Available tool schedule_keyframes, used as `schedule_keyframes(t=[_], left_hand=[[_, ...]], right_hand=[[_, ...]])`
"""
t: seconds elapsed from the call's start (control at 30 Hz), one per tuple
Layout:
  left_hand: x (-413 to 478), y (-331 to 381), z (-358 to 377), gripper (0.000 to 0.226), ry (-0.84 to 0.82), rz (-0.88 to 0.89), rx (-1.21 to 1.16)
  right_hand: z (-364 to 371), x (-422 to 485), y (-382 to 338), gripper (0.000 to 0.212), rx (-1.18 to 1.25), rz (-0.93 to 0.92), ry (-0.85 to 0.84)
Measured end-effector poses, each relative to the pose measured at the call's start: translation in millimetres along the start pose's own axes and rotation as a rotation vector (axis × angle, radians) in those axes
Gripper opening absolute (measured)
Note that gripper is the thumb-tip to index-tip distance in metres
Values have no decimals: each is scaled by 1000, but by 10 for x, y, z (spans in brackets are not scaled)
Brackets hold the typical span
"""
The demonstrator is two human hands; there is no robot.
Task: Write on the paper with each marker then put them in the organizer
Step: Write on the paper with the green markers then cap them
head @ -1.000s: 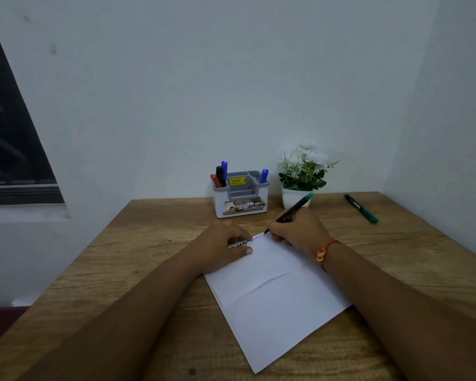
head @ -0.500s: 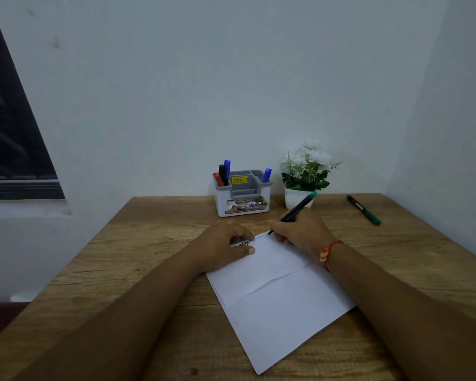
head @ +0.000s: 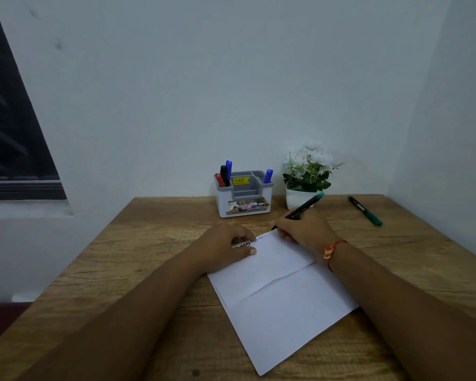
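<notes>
Hands: right hand grips the black, green-ended marker, its tip at the far edge of the creased white paper; left hand lies flat, pressing it.
Change: tip has barely crept rightward, so writing likely continues.
Outward: grey plastic organizer stands behind; second green marker lies on the wooden desk.

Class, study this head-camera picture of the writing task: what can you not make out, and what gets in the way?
- Head view: the scribbles on the paper are too small to read, and the left hand covers part.
- Head view: whether the held marker touches the paper is too small to tell, close by the right hand.
- Head view: the organizer walls hide the stored markers' lower parts.
</notes>
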State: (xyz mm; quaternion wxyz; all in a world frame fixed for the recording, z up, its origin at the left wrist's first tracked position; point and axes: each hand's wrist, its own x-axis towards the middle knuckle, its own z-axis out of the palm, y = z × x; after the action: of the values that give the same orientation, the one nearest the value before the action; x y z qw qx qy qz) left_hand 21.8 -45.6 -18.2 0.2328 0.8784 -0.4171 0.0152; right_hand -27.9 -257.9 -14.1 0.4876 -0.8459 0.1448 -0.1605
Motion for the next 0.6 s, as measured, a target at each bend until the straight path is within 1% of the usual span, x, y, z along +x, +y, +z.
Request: schedule_keyframes(t=[0.03,0.1,0.13,0.23,0.3,0.4,0.6], left_hand=[[1,2,-2,36,0,0,0],[1,1,-2,36,2,-3,-4],[0,-2,1,36,3,-6,-8],[-2,-5,6,36,3,-11,-12],[-2,-1,2,35,1,-10,-13],[-2,7,-9,35,-1,-18,-15],[1,23,-17,36,-1,-10,3]], right_hand=[[-15,-1,-6,23,42,7,1],[-31,-2,-13,16,67,25,-6],[-30,-3,-14,13,56,36,-10],[-30,-27,-19,14,23,46,-25],[-34,-44,-32,9,16,45,-31],[-28,-58,-53,12,-15,18,-23],[-52,-94,-70,12,-43,-7,-32]])
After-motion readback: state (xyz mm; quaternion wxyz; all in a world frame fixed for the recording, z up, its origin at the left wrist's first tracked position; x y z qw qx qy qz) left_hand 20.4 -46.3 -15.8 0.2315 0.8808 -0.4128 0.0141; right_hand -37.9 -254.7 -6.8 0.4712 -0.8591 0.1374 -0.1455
